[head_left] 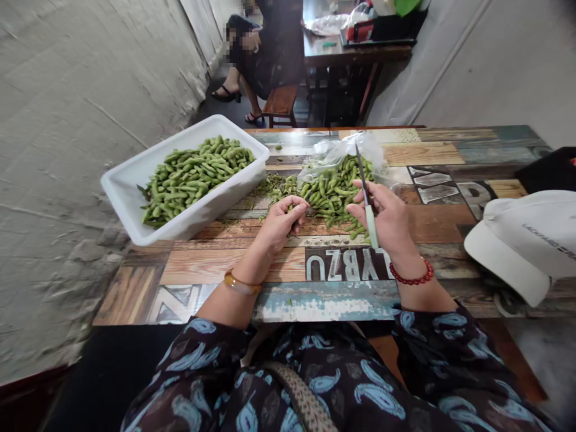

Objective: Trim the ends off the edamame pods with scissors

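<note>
The table [436,222], topped with patchwork wood-look boards and block letters, carries a white tub [211,219] of green pods at left and a loose pod pile [330,195] at centre, partly under a clear bag [360,147]. The left hand [285,221] has its fingertips pinched together, apparently on a pod, beside the pile; the right hand [387,216] has its fingers curled around a knife [369,219], blade up. A white cap [517,240] lies right; beyond, a seated person [270,54] and dark table.
</note>
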Tool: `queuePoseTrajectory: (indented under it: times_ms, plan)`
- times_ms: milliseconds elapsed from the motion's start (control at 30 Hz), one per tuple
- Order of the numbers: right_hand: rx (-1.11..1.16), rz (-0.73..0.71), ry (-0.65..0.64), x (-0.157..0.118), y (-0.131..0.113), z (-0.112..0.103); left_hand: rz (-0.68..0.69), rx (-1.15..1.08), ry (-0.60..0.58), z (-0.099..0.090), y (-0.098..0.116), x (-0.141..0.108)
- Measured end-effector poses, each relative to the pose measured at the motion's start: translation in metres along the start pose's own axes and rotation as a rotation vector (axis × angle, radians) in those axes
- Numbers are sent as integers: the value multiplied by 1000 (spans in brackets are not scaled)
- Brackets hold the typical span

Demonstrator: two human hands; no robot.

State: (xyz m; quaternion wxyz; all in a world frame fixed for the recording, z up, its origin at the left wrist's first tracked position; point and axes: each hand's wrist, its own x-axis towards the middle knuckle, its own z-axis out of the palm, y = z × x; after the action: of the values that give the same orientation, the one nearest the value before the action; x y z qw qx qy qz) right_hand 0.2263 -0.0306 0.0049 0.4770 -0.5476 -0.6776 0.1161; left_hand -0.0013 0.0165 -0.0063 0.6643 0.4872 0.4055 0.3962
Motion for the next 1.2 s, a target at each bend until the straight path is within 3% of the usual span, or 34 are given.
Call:
queuePoseTrajectory:
  times_ms: [100,300,467,567,633,733,933,1033,1200]
  plan:
    - [9,-28,7,1,1,2,49,162,-5,6,-3,7]
    - [35,-88,9,3,-2,3,277,795,46,16,-19,21]
    - [33,-119,7,4,-6,3,332,1171,18,27,-23,23]
    - [33,-125,13,4,-6,4,345,1253,7,29,-22,24]
    - [34,-117,7,4,-6,4,370,1173,29,26,-21,24]
    - [32,-105,-8,3,-5,4,361,853,61,21,-17,21]
    - [19,-137,-54,2,-5,5,71,139,-28,16,-2,-1]
    - [12,-164,-116,-1,-3,8,45,21,-46,17,4,-8]
    - [-12,-171,-306,-4,-6,8,42,19,-27,16,5,-11]
